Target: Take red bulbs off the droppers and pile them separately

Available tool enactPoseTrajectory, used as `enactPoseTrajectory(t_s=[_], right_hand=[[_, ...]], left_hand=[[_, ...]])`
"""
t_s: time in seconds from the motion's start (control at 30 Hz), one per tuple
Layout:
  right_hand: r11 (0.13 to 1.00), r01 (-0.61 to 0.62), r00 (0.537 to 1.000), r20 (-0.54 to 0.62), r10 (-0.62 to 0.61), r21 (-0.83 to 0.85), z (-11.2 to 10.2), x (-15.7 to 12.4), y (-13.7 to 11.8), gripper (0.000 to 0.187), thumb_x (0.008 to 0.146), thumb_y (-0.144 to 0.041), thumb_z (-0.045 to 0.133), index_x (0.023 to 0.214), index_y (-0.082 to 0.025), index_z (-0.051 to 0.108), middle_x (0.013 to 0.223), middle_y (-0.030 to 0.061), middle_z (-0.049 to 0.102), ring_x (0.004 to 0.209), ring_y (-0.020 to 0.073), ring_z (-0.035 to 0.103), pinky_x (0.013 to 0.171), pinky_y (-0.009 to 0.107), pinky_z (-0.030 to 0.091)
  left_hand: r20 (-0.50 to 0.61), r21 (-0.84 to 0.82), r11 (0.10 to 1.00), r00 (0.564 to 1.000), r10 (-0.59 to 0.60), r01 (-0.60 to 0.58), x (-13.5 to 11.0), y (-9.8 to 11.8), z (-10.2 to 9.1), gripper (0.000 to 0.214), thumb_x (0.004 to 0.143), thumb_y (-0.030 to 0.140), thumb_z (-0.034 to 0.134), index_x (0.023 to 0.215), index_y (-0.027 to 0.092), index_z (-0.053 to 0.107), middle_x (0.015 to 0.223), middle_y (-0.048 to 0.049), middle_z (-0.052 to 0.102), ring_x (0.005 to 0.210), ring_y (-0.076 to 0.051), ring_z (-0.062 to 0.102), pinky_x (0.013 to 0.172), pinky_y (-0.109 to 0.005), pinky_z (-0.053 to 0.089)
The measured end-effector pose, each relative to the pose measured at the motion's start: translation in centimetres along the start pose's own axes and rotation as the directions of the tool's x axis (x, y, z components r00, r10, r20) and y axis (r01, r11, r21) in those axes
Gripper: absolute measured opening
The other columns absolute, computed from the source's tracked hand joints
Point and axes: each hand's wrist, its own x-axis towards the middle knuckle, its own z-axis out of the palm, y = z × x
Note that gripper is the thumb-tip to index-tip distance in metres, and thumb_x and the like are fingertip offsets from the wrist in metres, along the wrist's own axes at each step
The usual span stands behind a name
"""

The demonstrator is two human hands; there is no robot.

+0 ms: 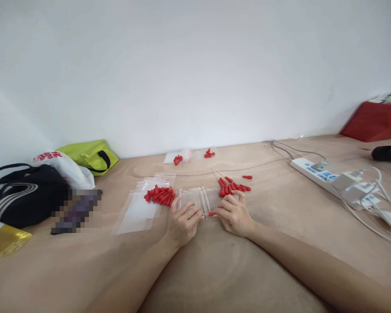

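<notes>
My left hand (182,219) and my right hand (233,214) meet over the wooden table (215,269), fingers curled. Between their fingertips lies a thin clear tube with a red rubber bulb (209,214) at its end, pinched by both hands. Just behind the hands a row of clear glass tubes (198,198) lies side by side. A heap of red bulbs (159,194) sits to the left of the row. Finished droppers with red bulbs (231,186) lie to the right of it.
Clear zip bags (140,208) lie left of the bulbs, two filled bags (189,155) by the wall. A black bag (26,195), a white plastic bag, and a green pouch (91,155) crowd the left. A power strip (326,176) with cables and a red box (374,121) occupy the right.
</notes>
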Motion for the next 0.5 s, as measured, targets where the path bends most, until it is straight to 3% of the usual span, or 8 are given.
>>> enactPoseTrajectory(t_s=[0.13, 0.23, 0.4, 0.5], right_hand=[[1.0, 0.013, 0.999, 0.035, -0.013, 0.017, -0.2, -0.1, 0.0, 0.015, 0.08, -0.022, 0.048, 0.073, -0.022, 0.061, 0.068, -0.0009, 0.058, 0.073, 0.0137, 0.046, 0.089, 0.041, 0.02], [0.999, -0.028, 0.999, 0.015, 0.028, 0.039, -0.6, -0.4, 0.7, 0.016, 0.081, -0.023, 0.047, 0.074, -0.021, 0.061, 0.071, -0.0001, 0.059, 0.076, 0.0143, 0.048, 0.089, 0.04, 0.022], [0.96, -0.275, 0.957, -0.085, 0.279, 0.055, -0.9, -0.5, 3.4, 0.02, 0.085, -0.027, 0.044, 0.088, -0.022, 0.063, 0.082, 0.003, 0.06, 0.078, 0.0143, 0.051, 0.078, 0.033, 0.029], [0.888, -0.459, 0.885, -0.091, 0.456, -0.022, -0.9, 0.0, 5.6, 0.023, 0.084, -0.031, 0.043, 0.092, -0.023, 0.063, 0.083, 0.0047, 0.06, 0.08, 0.0161, 0.052, 0.076, 0.033, 0.028]], left_hand=[[-0.009, -0.01, 1.0, 1.0, 0.002, -0.002, -0.1, -0.2, -0.1, 0.017, 0.082, 0.018, 0.048, 0.073, 0.022, 0.062, 0.071, 0.0035, 0.067, 0.081, -0.015, 0.061, 0.098, -0.045, 0.024], [-0.026, 0.004, 0.999, 0.998, -0.053, 0.053, -0.7, -1.2, -0.3, 0.017, 0.082, 0.018, 0.048, 0.072, 0.02, 0.062, 0.072, 0.0017, 0.067, 0.078, -0.015, 0.061, 0.091, -0.04, 0.033], [-0.055, -0.022, 0.979, 0.977, -0.204, 0.203, -1.6, -2.9, 0.4, 0.015, 0.084, 0.02, 0.047, 0.088, 0.016, 0.061, 0.082, -0.0046, 0.062, 0.068, -0.012, 0.058, 0.064, -0.024, 0.045], [-0.063, -0.025, 0.967, 0.965, -0.254, 0.252, -1.3, -2.8, 1.4, 0.024, 0.085, 0.015, 0.04, 0.102, 0.014, 0.057, 0.09, -0.0079, 0.055, 0.069, -0.011, 0.055, 0.065, -0.023, 0.048]])
